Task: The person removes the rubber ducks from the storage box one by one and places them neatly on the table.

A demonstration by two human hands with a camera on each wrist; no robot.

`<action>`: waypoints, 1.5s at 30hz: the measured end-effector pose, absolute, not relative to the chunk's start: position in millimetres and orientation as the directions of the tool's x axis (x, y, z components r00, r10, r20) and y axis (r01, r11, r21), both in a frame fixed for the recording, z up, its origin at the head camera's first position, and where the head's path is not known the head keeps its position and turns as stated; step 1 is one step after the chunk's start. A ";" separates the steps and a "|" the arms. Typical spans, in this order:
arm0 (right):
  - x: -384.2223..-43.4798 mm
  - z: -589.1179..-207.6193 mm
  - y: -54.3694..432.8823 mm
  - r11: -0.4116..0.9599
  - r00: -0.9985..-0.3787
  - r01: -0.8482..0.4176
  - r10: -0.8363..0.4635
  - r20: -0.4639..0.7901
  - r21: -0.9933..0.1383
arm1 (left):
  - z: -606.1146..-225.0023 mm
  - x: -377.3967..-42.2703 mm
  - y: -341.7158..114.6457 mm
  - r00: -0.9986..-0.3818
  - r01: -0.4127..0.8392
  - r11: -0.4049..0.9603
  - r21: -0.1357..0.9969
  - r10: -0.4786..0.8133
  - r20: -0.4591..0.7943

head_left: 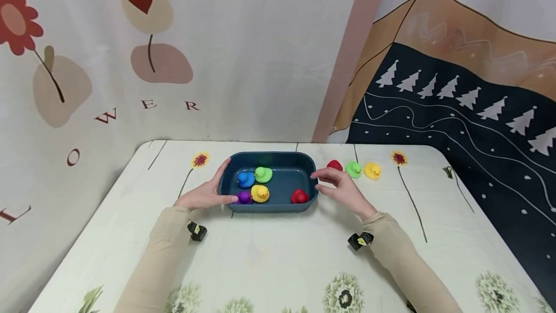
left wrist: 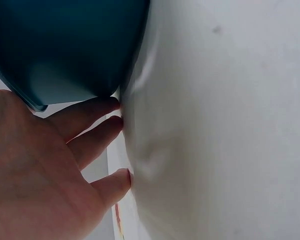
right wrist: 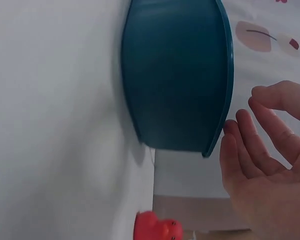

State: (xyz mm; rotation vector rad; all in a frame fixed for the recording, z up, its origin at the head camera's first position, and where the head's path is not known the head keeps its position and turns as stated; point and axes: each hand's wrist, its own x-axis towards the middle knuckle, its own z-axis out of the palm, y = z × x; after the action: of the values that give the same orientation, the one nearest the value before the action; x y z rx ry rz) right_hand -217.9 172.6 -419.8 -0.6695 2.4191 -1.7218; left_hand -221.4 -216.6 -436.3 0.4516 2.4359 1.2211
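A dark blue rectangular bin (head_left: 282, 182) stands on the table with several toy ducks inside. A blue duck (head_left: 245, 179), a green duck (head_left: 263, 174), a purple duck (head_left: 244, 197) and a yellow duck (head_left: 260, 193) cluster in its left half; a red duck (head_left: 299, 196) sits near the front right corner. My left hand (head_left: 206, 194) spans the bin's left end, thumb at the front rim and forefinger at the back corner. In the left wrist view its other fingers (left wrist: 92, 140) stretch out below the bin. My right hand (head_left: 340, 188) hovers at the right rim, fingers loosely bent, holding nothing.
Right of the bin, in a row behind my right hand, are another red duck (head_left: 334, 164), a green duck (head_left: 354, 169) and a yellow duck (head_left: 372, 171). A flower-printed cloth (head_left: 278, 260) covers the table. Hanging fabric (head_left: 252, 62) rises beyond the far edge.
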 end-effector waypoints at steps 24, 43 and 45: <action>-214.6 -413.3 128.3 0.172 -0.807 -0.334 -0.561 0.187 -0.927 | -440.8 -223.2 -217.4 -0.882 0.123 0.580 0.805 0.435 -0.179; -216.2 -413.6 88.6 0.150 -0.711 -0.412 -0.670 0.215 -0.899 | -439.9 -223.9 -217.5 -0.881 0.125 0.562 0.817 0.442 -0.169; -215.6 -414.2 82.3 0.159 -0.703 -0.418 -0.680 0.207 -0.894 | -440.6 -223.8 -217.6 -0.881 0.124 0.562 0.818 0.441 -0.170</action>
State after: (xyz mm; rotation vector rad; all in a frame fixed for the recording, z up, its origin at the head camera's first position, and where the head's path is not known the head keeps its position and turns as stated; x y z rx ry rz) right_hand -215.6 82.3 -414.2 -1.0662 2.1924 -1.5629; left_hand -223.8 -217.6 -440.6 0.4613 2.4433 1.2387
